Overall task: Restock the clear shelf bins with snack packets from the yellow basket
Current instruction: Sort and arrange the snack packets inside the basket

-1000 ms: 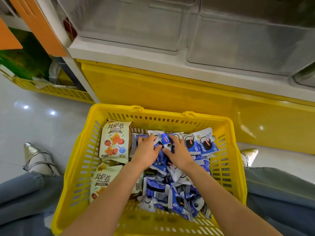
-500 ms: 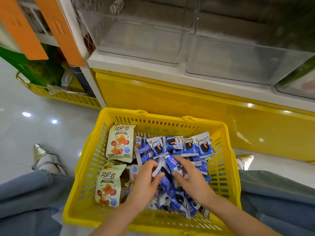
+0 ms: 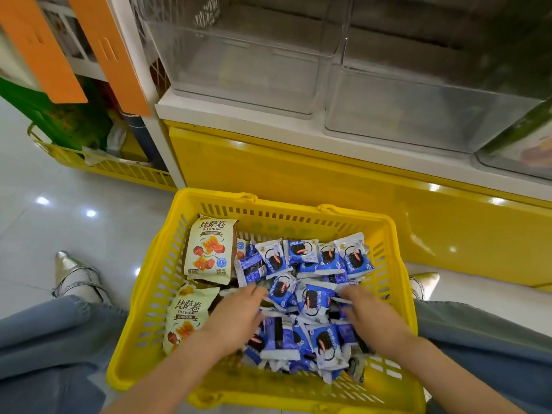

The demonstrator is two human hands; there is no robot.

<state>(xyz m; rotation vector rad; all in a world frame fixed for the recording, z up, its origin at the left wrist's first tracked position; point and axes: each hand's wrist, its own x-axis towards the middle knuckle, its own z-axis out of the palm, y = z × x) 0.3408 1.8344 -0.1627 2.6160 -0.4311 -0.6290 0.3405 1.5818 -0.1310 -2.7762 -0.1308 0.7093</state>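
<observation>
Hands (image 3: 301,316) parted; cream packet (image 3: 210,249) stands upright.

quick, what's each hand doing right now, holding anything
Left hand: open, palm down on the blue packets in the basket, no grip yet.
Right hand: open, fingers spread over the same pile, holding nothing.

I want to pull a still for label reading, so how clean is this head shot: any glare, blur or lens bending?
Head view: the floor and the yellow cabinet front carry bright lamp spots; both hands, left and right, are smeared by motion; the clear bins look soft and hazy; the wide lens bows the basket rim; the cream packet print reads sharply.
</observation>
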